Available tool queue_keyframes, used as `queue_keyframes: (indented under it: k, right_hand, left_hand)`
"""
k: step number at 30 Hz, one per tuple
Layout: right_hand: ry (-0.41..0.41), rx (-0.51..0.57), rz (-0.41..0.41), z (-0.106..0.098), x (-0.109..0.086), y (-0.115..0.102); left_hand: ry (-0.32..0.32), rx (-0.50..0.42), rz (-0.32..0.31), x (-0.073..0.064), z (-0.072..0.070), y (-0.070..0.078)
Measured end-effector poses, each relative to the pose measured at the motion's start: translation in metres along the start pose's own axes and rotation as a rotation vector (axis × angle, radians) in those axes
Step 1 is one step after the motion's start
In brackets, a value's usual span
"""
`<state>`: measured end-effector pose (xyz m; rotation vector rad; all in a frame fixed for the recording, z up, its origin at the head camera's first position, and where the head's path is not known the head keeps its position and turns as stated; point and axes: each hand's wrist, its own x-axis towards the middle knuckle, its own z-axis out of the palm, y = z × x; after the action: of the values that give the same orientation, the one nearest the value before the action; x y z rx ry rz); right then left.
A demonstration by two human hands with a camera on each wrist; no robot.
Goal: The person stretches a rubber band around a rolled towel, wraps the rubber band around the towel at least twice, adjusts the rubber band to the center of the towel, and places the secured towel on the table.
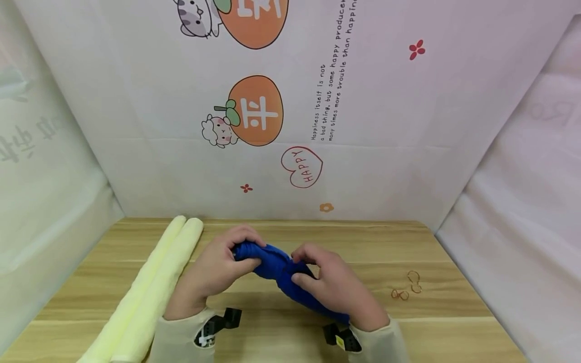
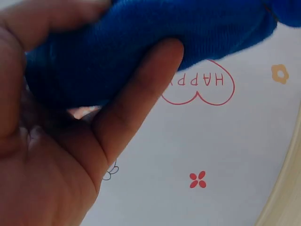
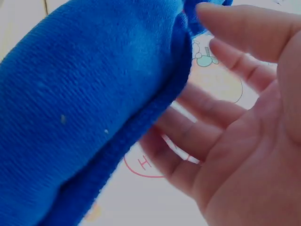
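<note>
A blue towel (image 1: 271, 263), rolled long, is held above the wooden table and narrows sharply near its middle. My left hand (image 1: 227, 264) grips its left end; in the left wrist view the thumb lies along the rolled towel (image 2: 108, 52). At the narrow part, my right hand (image 1: 333, 280) has its thumb and forefinger on the cloth. The right wrist view shows the towel's other half (image 3: 94, 94) slanting down beside the palm, a folded edge running along it. Whatever draws the waist in is too small to make out.
Two pale yellow rolled towels (image 1: 152, 290) lie side by side on the left of the wooden table (image 1: 386, 242). Several thin brown rubber bands (image 1: 414, 282) lie at the right. A printed white cloth (image 1: 386, 126) stands behind, with white sheets at both sides.
</note>
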<state>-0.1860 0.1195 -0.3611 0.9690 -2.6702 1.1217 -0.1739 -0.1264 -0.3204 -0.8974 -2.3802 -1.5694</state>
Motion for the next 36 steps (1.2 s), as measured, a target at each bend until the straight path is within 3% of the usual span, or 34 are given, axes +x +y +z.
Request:
queue_keyframes:
  k: [5,11,14,21,28,32,36]
  right_hand:
    - [0.104,-0.002,-0.164,0.005,0.003,0.002]
    - [0.215,-0.031,-0.292,0.012,0.007,0.001]
    - [0.244,-0.063,-0.336,0.014,0.008,0.001]
    - [0.264,-0.152,-0.371,0.018,0.010,0.003]
    - [0.342,-0.138,-0.429,0.019,0.010,0.006]
    - [0.334,-0.131,-0.440,0.018,0.009,0.009]
    - [0.266,-0.138,-0.436,0.017,0.010,0.010]
  left_hand:
    - [0.022,-0.130,-0.071,0.001,0.002,-0.017]
    - [0.041,-0.350,-0.005,0.001,0.001,-0.032]
    - [0.063,-0.388,0.007,0.002,0.001,-0.032]
    - [0.092,-0.379,-0.011,0.003,0.006,-0.031]
    - [0.060,-0.730,0.053,0.005,0.010,-0.036]
    - [0.074,-0.796,0.038,0.008,0.016,-0.035]
    - [0.098,-0.815,0.012,0.010,0.019,-0.035]
